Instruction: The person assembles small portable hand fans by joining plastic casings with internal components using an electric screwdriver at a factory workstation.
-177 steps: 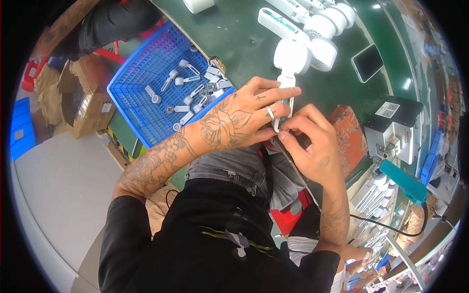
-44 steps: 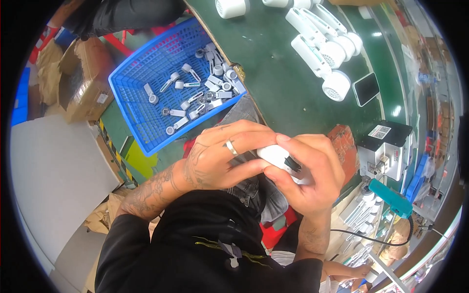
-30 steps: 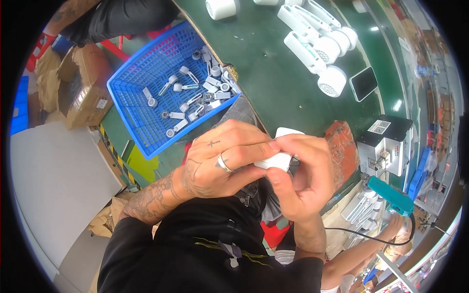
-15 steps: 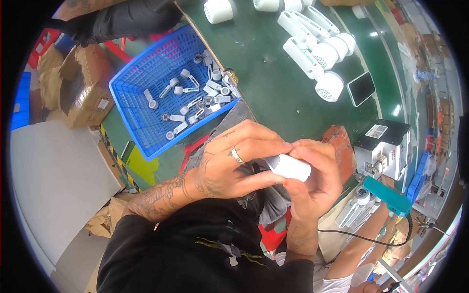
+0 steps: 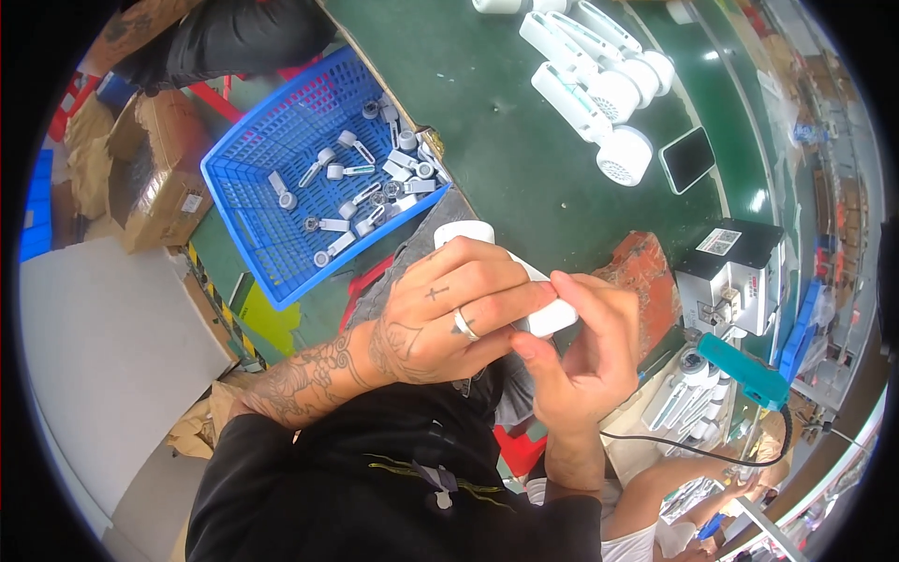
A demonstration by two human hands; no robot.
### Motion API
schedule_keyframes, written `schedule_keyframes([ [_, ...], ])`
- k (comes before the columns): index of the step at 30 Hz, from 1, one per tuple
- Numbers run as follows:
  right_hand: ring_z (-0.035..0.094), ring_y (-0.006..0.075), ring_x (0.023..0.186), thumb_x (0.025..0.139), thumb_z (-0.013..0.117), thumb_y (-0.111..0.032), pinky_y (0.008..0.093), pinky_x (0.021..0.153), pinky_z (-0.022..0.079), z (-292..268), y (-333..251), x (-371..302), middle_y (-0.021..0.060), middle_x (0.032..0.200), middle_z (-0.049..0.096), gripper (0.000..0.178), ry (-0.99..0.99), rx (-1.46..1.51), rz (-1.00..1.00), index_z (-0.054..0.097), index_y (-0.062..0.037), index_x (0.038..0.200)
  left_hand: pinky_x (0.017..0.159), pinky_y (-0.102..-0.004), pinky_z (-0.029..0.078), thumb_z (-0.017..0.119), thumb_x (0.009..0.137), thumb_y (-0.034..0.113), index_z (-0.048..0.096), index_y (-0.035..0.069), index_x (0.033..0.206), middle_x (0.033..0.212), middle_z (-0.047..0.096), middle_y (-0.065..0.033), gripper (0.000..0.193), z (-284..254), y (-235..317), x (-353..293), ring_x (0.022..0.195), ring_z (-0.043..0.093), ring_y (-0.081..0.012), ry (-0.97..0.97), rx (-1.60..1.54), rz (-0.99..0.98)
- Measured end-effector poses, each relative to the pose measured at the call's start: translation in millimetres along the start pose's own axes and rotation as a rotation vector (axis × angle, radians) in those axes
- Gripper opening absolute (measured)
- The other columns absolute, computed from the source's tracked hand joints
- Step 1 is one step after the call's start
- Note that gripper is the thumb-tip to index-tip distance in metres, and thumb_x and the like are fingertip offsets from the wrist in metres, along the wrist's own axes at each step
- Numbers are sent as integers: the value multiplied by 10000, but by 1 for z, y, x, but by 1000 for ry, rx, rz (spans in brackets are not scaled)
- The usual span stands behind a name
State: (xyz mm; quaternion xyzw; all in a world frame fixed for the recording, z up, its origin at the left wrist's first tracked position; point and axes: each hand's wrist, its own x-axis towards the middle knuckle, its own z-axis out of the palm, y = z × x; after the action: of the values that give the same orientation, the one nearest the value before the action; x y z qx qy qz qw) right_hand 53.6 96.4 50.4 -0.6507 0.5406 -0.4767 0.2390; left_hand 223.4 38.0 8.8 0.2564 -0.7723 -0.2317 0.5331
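Held device (image 5: pixel 551 318): plain white. Left hand (image 5: pixel 440 314): dark line tattoos, cross motif, silvery ring (image 5: pixel 465 325). Table (image 5: pixel 487 140): deep green. Handheld devices (image 5: pixel 625 155), toward table's far edge: white, pale teal strips. Phone (image 5: pixel 688 159): black face, pale rim. Block (image 5: pixel 646 272): brick red, grey-mottled. Boxy machine (image 5: pixel 744 290): black top, pale front, white label (image 5: pixel 719 242). Tool (image 5: pixel 744 373): teal, black cable (image 5: pixel 788 426). Basket (image 5: pixel 234 215), off table's left edge: blue openwork lattice.

It's bright in here, an even, cool light seemingly from overhead, leaving white glints on the green surface (image 5: pixel 740 155) beyond the phone (image 5: pixel 688 160). The held white fan (image 5: pixel 554 319) looks nearly bleached; the black shirt (image 5: pixel 365 506) swallows detail. Shelving (image 5: pixel 838 201) at right bends and softens toward the dark round rim.
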Motion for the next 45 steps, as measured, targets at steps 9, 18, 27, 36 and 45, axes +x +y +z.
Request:
schedule_keyframes([
  [9,634,234,1034,802,893,-150,357,895,535,-9,12,8,131,1123,610,458,-66,489,5,738,51,1183,804,-385,593,884,751,110,745,32,1076,1016,716,-92,362,-13,10,16,909,709,-270,-84,-243,-120],
  [18,643,228,978,850,869,-146,312,858,528,0,9,-2,109,1078,617,434,11,466,94,727,48,1212,761,-352,598,914,764,162,758,6,1100,1023,730,-119,402,-11,5,5,889,732,-268,-70,-295,-229],
  [27,668,275,853,720,893,-83,370,739,534,-9,2,11,113,1026,701,480,-86,-158,-152,723,-1,1161,1005,-454,545,732,884,1,590,-84,1280,1178,650,-225,430,-22,-16,3,1159,673,-329,3,-984,-311],
  [36,600,228,730,746,871,-127,368,633,444,-21,-19,14,49,888,627,424,-100,-350,-141,719,-7,1123,864,-452,604,718,927,207,589,-45,1235,1064,691,-237,419,-36,-22,7,987,719,-352,-141,-677,-399],
  [45,595,256,790,722,864,-97,386,697,458,-27,-34,20,55,924,669,406,-152,-464,-77,740,-44,1105,1004,-438,543,667,925,-3,546,-100,1306,1226,660,-272,412,-35,-26,-3,1137,674,-310,-118,-881,-483],
])
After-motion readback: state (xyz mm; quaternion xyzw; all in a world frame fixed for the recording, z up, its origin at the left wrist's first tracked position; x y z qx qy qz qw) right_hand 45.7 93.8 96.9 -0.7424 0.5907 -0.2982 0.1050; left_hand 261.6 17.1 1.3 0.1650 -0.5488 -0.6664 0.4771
